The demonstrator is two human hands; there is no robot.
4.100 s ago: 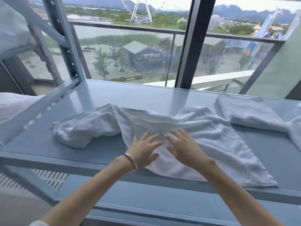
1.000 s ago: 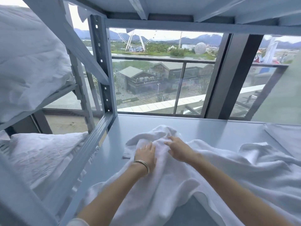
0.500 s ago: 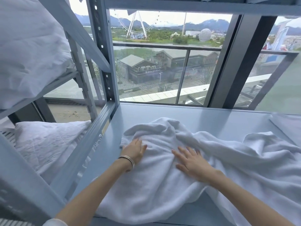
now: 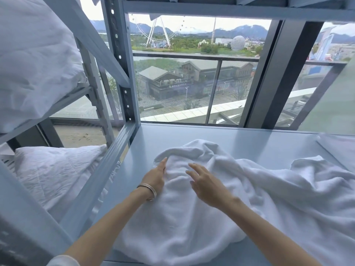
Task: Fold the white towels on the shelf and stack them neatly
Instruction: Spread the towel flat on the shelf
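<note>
A large white towel (image 4: 240, 198) lies crumpled across the grey shelf board (image 4: 240, 139), spreading from the middle to the right edge of view. My left hand (image 4: 156, 176), with a bracelet on the wrist, rests with straight fingers along the towel's bunched left end. My right hand (image 4: 204, 181) lies flat on the towel just right of it, fingers spread. Another flat white towel (image 4: 338, 144) shows at the far right edge.
A grey shelf upright (image 4: 123, 60) and side rail (image 4: 101, 173) stand to the left. White pillows (image 4: 51, 175) fill the neighbouring rack's lower level, and more white bedding (image 4: 32, 54) sits above. A window with a railing runs behind the shelf.
Both hands slid up and left over the towel towards its bunched left end, and the right hand closed in on the left. The towel's left end looks more rounded.
</note>
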